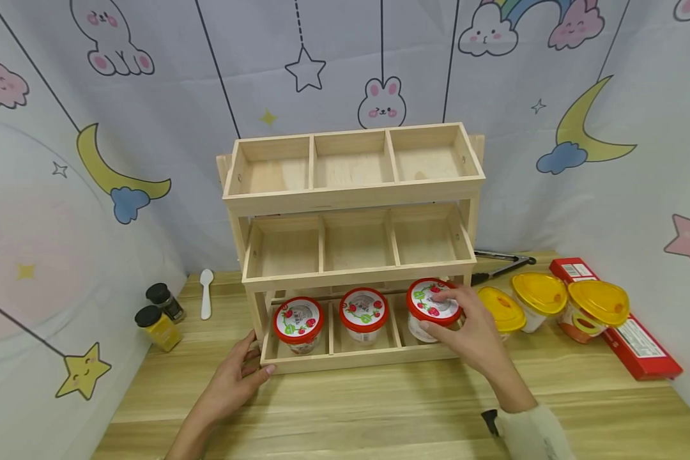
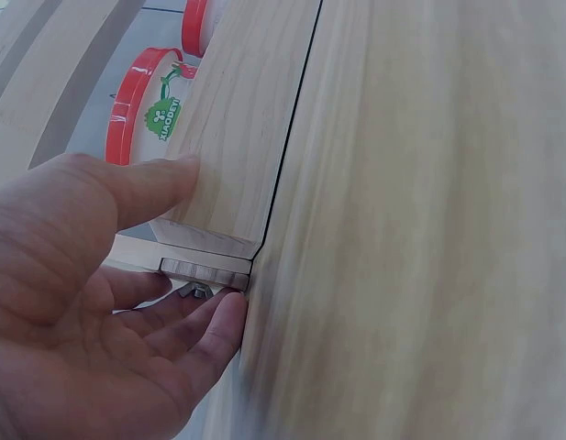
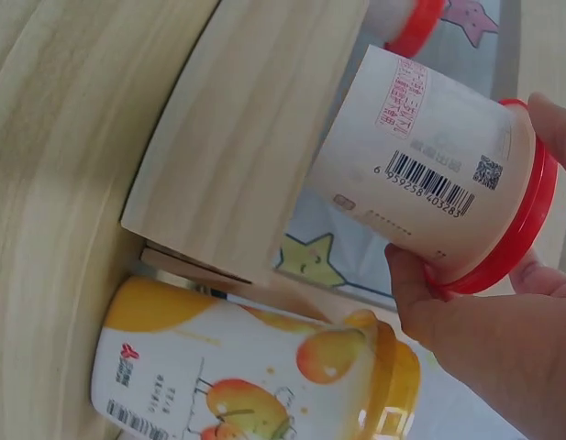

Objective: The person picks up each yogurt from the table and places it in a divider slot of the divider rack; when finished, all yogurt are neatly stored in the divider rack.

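Note:
A three-tier wooden rack [image 1: 353, 201] stands on the table, each tier split into three compartments. My right hand [image 1: 473, 329] grips a red-lidded tub [image 1: 434, 300] by its lid rim, over the bottom tier's right compartment; its barcode side shows in the right wrist view. Similar tubs sit in the left compartment, the left tub [image 1: 299, 322], and in the centre, the middle tub [image 1: 363, 313]. At the bottom tier's left front corner my left hand [image 1: 230, 383] holds the rack, thumb on the front board [image 2: 250, 119] and fingers curled along the side.
Right of the rack stand several yellow-lidded containers [image 1: 540, 297], a red box [image 1: 638, 345] and black-handled tongs [image 1: 503, 265]. On the left are two black-capped jars [image 1: 160, 324] and a white spoon [image 1: 206, 294]. A patterned cloth [image 1: 333, 38] hangs close behind.

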Motion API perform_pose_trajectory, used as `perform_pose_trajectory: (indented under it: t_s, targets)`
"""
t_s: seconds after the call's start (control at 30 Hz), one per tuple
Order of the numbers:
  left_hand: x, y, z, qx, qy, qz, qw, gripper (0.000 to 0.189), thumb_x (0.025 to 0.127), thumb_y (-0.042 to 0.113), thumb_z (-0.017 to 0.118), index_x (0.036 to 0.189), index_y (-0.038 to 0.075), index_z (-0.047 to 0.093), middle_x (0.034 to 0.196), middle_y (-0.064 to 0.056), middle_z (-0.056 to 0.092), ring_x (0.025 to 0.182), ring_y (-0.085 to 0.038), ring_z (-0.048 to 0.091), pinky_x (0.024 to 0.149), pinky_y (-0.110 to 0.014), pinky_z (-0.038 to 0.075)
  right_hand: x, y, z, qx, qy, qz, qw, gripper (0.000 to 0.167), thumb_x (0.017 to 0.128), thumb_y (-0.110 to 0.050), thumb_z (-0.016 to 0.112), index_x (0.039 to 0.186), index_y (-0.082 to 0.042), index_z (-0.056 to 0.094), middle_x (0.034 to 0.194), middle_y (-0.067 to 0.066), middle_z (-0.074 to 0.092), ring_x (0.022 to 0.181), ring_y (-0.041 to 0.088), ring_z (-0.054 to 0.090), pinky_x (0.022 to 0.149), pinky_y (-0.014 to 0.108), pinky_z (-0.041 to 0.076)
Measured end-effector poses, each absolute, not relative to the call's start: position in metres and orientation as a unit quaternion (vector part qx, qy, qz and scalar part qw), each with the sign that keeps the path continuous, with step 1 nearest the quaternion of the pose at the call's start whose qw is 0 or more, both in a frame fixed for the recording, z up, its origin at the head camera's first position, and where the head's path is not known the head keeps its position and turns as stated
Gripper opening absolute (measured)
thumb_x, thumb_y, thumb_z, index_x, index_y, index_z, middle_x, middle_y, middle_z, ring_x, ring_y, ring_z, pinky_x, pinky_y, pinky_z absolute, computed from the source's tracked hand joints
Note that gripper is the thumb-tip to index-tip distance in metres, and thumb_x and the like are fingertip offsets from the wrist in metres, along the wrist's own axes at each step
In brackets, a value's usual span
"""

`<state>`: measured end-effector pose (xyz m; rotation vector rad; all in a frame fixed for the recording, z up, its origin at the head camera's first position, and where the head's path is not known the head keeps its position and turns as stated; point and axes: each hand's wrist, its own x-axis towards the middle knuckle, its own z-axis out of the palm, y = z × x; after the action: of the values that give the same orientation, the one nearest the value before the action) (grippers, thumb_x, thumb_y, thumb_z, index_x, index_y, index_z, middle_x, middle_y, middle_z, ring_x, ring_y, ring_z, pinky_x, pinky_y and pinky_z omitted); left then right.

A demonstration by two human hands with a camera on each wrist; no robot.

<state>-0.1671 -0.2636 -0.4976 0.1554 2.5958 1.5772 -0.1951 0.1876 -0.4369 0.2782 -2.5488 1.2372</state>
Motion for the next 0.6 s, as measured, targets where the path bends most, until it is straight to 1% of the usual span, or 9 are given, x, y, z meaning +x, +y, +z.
perform_pose_trajectory:
  t_s: [0.1, 0.33, 0.5, 0.6]
  targets:
    - [-0.166, -0.264, -0.497, 0.055, 0.852, 0.518, 0.049, 0.091, 0.102, 0.014, 0.076, 0.169, -0.005, 0.018, 0.17, -0.036, 0.029, 0.144, -0.054, 0.054, 0.108, -0.038, 0.064, -0.201, 0.185, -0.442, 0.102, -0.887, 0.425, 0.15, 0.047, 0.082, -0.021, 0.095, 0.121, -0.013, 0.071, 0.138, 0.017, 0.063, 0.119, 0.036, 0.063, 0.091, 0.028, 0.058]
    - [-0.167, -0.264, -0.498, 0.057, 0.851, 0.519, 0.052, 0.09, 0.102, 0.013, 0.075, 0.17, -0.003, 0.017, 0.171, -0.034, 0.027, 0.147, -0.053, 0.052, 0.11, -0.037, 0.063, -0.212, 0.18, -0.451, 0.094, -0.889, 0.427, 0.135, 0.045, 0.081, -0.019, 0.094, 0.119, -0.012, 0.071, 0.141, 0.021, 0.062, 0.123, 0.041, 0.062, 0.097, 0.041, 0.058]
    - [-0.167, -0.264, -0.499, 0.053, 0.851, 0.52, 0.052, 0.09, 0.102, 0.013, 0.075, 0.17, -0.002, 0.017, 0.171, -0.034, 0.027, 0.146, -0.054, 0.052, 0.11, -0.037, 0.063, -0.218, 0.177, -0.458, 0.095, -0.89, 0.425, 0.133, 0.046, 0.081, -0.019, 0.094, 0.118, -0.009, 0.071, 0.148, 0.028, 0.057, 0.13, 0.049, 0.059, 0.101, 0.055, 0.061]
    - [-0.167, -0.264, -0.498, 0.051, 0.851, 0.52, 0.05, 0.09, 0.102, 0.014, 0.075, 0.17, -0.002, 0.017, 0.171, -0.034, 0.027, 0.146, -0.054, 0.052, 0.11, -0.038, 0.063, -0.221, 0.176, -0.464, 0.096, -0.897, 0.412, 0.127, 0.047, 0.082, -0.022, 0.094, 0.119, -0.008, 0.07, 0.15, 0.032, 0.054, 0.13, 0.051, 0.059, 0.102, 0.058, 0.06]
